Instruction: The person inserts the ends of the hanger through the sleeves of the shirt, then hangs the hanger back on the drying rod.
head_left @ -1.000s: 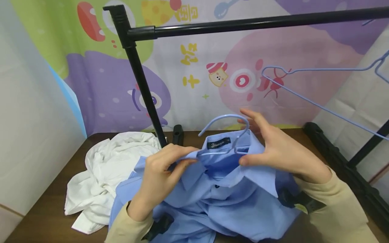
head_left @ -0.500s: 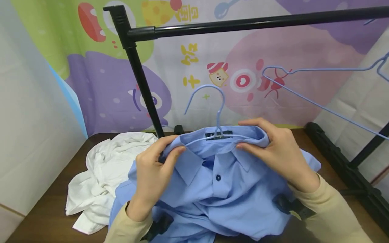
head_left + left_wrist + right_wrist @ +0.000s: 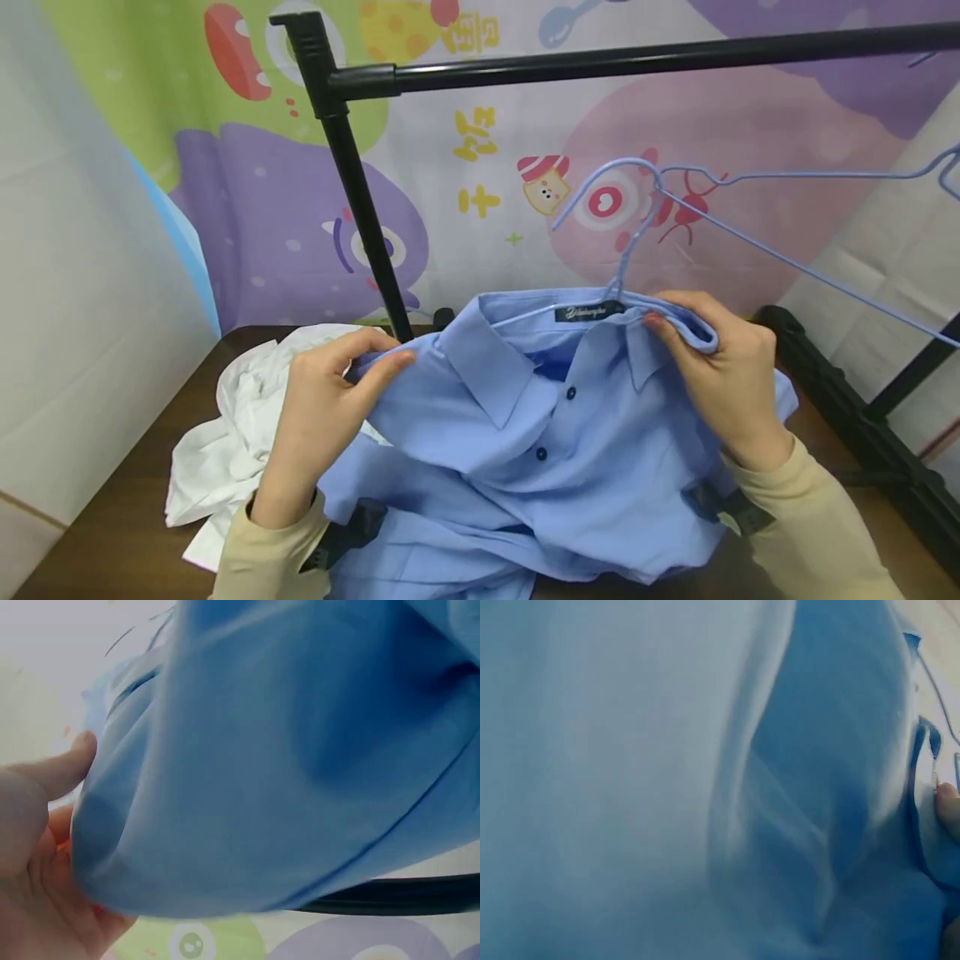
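Observation:
A light blue collared shirt (image 3: 480, 467) with dark buttons is held up in front of me in the head view. A blue wire hanger (image 3: 633, 242) stands in its neck, hook upward and leaning right; its arms are mostly hidden in the cloth. My left hand (image 3: 318, 408) pinches the shirt's shoulder between thumb and fingers. On the other side, my right hand (image 3: 731, 375) grips the collar near the hanger's neck. Blue cloth fills most of both wrist views, with the left thumb (image 3: 71, 766) on the fabric's edge and the right thumb (image 3: 949, 808) at the collar.
A black garment rack's rail (image 3: 600, 65) crosses above the shirt. Another blue hanger (image 3: 817, 175) hangs at the right. A crumpled white garment (image 3: 240, 417) lies at the left on the brown table (image 3: 112, 500). Behind stands a patterned curtain (image 3: 487, 242).
The hanger's hook has risen out of the collar and swung right. My left hand has slid from the collar out to the shoulder, spreading the shirt; my right hand has shifted right with the collar.

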